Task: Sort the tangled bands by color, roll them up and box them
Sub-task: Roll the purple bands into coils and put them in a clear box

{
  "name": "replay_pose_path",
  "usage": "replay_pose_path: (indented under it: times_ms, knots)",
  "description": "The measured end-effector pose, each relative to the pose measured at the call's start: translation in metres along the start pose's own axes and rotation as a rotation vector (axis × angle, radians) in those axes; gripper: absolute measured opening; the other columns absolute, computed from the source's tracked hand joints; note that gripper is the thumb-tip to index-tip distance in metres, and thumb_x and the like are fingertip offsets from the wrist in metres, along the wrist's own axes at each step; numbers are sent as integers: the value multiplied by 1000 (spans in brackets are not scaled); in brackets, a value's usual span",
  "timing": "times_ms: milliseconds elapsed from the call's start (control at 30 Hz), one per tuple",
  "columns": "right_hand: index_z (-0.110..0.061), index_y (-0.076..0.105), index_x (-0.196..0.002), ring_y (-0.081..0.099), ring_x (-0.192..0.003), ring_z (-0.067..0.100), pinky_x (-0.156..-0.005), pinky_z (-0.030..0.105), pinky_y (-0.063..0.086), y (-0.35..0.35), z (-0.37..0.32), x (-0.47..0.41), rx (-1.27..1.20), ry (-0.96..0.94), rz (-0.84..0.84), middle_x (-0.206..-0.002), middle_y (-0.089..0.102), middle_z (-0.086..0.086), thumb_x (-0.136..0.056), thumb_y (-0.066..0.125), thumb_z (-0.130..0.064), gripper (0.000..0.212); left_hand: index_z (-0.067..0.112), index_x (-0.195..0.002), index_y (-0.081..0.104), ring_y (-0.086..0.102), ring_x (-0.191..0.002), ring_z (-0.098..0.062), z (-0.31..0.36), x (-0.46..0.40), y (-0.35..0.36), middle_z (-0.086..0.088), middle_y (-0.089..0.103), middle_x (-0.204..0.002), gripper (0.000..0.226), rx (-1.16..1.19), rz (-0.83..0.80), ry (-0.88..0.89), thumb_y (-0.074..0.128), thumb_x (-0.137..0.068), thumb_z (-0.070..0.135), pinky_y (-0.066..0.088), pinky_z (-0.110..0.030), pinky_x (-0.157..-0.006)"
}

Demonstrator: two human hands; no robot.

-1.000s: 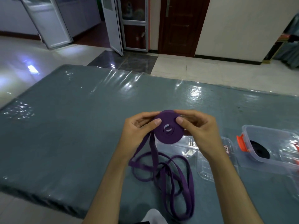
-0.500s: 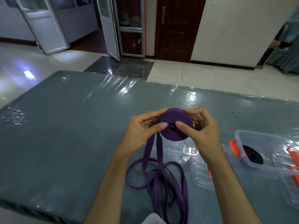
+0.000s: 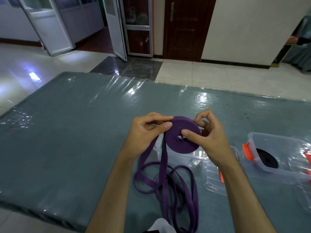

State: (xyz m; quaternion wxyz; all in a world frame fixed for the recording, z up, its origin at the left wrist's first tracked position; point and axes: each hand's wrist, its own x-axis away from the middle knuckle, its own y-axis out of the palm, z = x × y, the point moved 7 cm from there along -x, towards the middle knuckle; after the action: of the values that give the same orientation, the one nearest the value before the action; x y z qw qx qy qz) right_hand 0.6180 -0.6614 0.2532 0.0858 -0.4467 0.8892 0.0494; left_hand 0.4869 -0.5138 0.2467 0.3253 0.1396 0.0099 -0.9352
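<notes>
A grey-green tabletop (image 3: 67, 140) under a wrinkled, shiny clear plastic sheet fills the lower view. Behind it lies a pale tiled floor (image 3: 210, 76) with a dark marble patch; at the far left stand white-framed glass doors (image 3: 50, 26), further right a dark wooden door (image 3: 185, 27), then a cream wall (image 3: 252, 27).

Two bare hands are raised over the middle of the tabletop. The left hand (image 3: 144, 132) is curled around the left edge of one purple roll (image 3: 180, 135), thumb pressed on its face and fingers behind. The right hand (image 3: 208, 137) pinches the same roll from the right, thumb on the face near its centre, fingers wrapped round the far rim. From the roll a loose purple band (image 3: 168, 182) hangs down and lies in several tangled loops on the tabletop near the front edge.

Just behind the loops sits one clear box (image 3: 176, 155), partly hidden by the roll. Beside it lies one clear lid (image 3: 212, 180) with an orange clip. At the far right stands a second clear box (image 3: 286, 157) with orange clips, holding one black roll (image 3: 267, 158).
</notes>
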Motion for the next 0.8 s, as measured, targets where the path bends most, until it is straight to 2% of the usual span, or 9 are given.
replay_pose_path:
  times_ms: [67,133,233,300,433,533,600,700,800]
  knots:
    - [-15,57,-111,77,-83,34,-65,41,64,3,-1,0,19,15,-46,-98,78,13,-82,81,-10,38,9,-100,80,75,-90,-23,1,1,-1,-10,79,-95,20,-29,45,-11,81,-82,17,60,-30,-87]
    - [-20,66,-117,77,-85,31,-69,42,64,1,-6,0,87,-28,-35,-97,78,10,-82,82,-11,40,12,-99,80,76,-89,-20,-1,2,-2,-6,80,-94,15,-57,49,-8,81,-84,16,60,-28,-85]
    - [-21,73,-111,76,-92,25,-73,41,63,-7,-15,1,116,-94,67,-103,78,5,-77,86,-16,37,12,-119,76,74,-106,-19,-7,4,2,-9,78,-111,33,2,-76,-44,78,-86,9,56,-26,-96]
    - [-19,69,-107,76,-93,24,-73,37,61,-10,-14,0,95,-99,107,-106,77,5,-75,87,-16,36,14,-131,70,71,-116,-20,-7,5,6,-12,74,-122,46,10,-149,-50,77,-88,1,53,-26,-102]
    - [-14,53,-99,75,-93,35,-70,47,63,-5,-7,-4,56,-41,45,-105,74,13,-76,86,-14,40,20,-110,77,75,-100,-13,6,2,-6,3,80,-106,34,-27,11,17,83,-81,4,57,-22,-90]
    - [-22,59,-119,76,-85,39,-72,47,65,3,-2,-6,58,45,-80,-99,76,17,-79,84,-11,49,16,-98,77,76,-94,-18,5,2,-14,-1,80,-99,24,-64,88,39,86,-79,5,59,-27,-88]
    - [-27,66,-128,77,-88,33,-76,43,65,6,-7,-6,85,16,-87,-100,78,13,-78,84,-9,56,11,-99,77,75,-99,-24,-1,2,-15,-6,79,-107,20,-42,61,23,83,-82,3,59,-33,-92]
    - [-20,73,-114,78,-94,22,-80,35,64,3,-17,-9,114,-80,3,-104,80,2,-71,88,-11,47,9,-113,77,72,-109,-25,-5,0,-18,-14,72,-118,31,-11,-30,9,80,-84,3,55,-34,-100]
    - [-14,62,-104,78,-91,27,-79,42,63,6,-10,-11,119,-48,-10,-99,79,7,-69,89,-14,44,11,-116,77,72,-108,-22,0,-2,-19,-15,73,-115,35,1,-62,4,80,-84,0,55,-29,-101]
